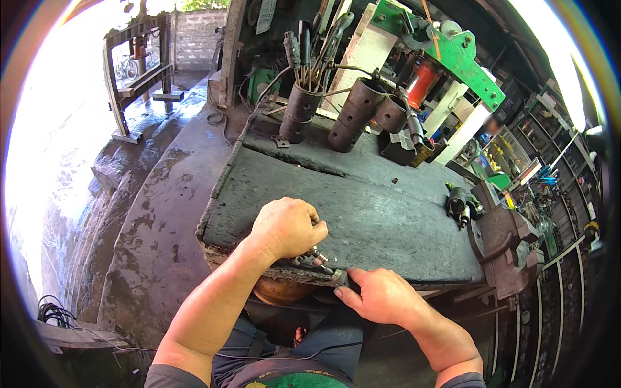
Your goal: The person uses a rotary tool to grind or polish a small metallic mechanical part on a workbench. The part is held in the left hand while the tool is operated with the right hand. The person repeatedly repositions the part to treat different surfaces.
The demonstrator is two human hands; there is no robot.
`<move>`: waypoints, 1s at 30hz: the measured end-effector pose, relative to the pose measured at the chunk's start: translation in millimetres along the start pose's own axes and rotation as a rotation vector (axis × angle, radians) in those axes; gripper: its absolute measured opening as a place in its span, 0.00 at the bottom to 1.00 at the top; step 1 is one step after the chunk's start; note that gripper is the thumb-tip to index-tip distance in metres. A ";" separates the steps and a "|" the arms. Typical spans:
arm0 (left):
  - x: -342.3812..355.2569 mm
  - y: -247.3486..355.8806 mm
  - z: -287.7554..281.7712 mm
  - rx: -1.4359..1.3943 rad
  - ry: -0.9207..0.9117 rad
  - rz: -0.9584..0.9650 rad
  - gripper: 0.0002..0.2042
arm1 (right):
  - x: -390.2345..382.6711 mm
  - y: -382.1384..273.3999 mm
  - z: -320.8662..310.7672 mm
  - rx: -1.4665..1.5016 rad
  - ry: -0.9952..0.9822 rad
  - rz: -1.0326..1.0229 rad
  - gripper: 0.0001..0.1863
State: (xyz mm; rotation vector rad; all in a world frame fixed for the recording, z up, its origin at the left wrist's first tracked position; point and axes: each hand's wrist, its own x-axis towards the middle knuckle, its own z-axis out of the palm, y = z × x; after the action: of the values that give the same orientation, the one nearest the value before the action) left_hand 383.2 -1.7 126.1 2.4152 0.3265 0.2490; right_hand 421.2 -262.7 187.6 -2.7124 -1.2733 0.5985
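Above the near edge of the dark workbench (336,194), my left hand (286,226) is closed in a fist, knuckles up. What its fingers hold, if anything, is hidden. A small metal part with a coppery ringed end (317,260) shows just below that fist, at the bench edge. My right hand (385,296) is lower and to the right, its thumb and fingers closed on a small grey metal block (339,278). A thin dark rod seems to run from the block toward the coppery part; whether they join I cannot tell.
Tool-filled metal cylinders (301,113) stand at the bench's back, beside another perforated cylinder (356,113). Behind them rises a press with a green beam (475,55) and red jack (422,84). A bench vise (508,249) sits right, near a dark air tool (458,202).
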 end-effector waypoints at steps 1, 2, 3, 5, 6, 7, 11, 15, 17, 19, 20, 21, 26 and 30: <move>0.1 0.1 0.1 0.000 0.000 0.002 0.20 | 0.4 -0.1 -0.1 0.001 -0.001 0.007 0.29; 0.3 -0.1 -0.1 0.002 0.006 0.002 0.20 | 0.7 -0.2 -0.1 0.004 -0.001 0.008 0.29; 0.7 -0.2 0.0 -0.004 0.001 0.000 0.20 | 0.6 0.2 -0.3 0.004 0.003 0.014 0.29; 0.9 -0.7 0.5 -0.007 -0.005 -0.005 0.20 | 0.7 0.5 -0.4 0.018 0.032 0.018 0.29; 0.8 -1.1 0.7 -0.004 -0.006 -0.002 0.20 | 0.8 0.5 -0.1 0.017 0.003 0.011 0.29; 0.9 -1.4 1.2 -0.002 0.000 0.002 0.20 | 0.8 0.3 0.7 0.015 -0.001 0.002 0.29; 0.8 -2.6 2.4 0.002 0.023 0.017 0.21 | 2.2 1.1 0.6 0.013 0.031 0.025 0.29; 1.0 -2.2 2.0 -0.009 0.005 0.005 0.21 | 1.5 1.7 -1.4 0.036 0.007 0.028 0.29; 1.3 -2.7 1.8 -0.018 -0.006 0.004 0.20 | 0.8 1.8 -1.3 0.044 -0.033 0.026 0.29; 1.6 -2.6 2.8 -0.012 0.010 0.014 0.21 | 1.6 2.4 -1.4 0.033 0.002 0.035 0.29; 1.6 -2.7 3.2 -0.007 0.025 0.021 0.21 | 2.6 2.8 -1.5 0.032 0.029 0.028 0.29; 1.1 -3.0 3.4 -0.007 0.025 0.019 0.21 | 2.3 2.5 -0.9 0.032 0.012 0.030 0.29; 1.4 -3.0 3.5 -0.009 0.010 0.007 0.20 | 2.6 2.2 -0.5 0.040 -0.033 0.019 0.28; 1.1 -2.6 3.1 -0.003 0.012 0.007 0.20 | 3.2 4.4 -4.2 0.067 -0.021 0.064 0.29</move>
State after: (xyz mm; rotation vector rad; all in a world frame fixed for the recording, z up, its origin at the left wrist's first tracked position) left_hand 384.7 -1.3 122.2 2.4129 0.3226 0.2669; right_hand 427.9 -262.8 189.4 -2.7079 -1.1536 0.6652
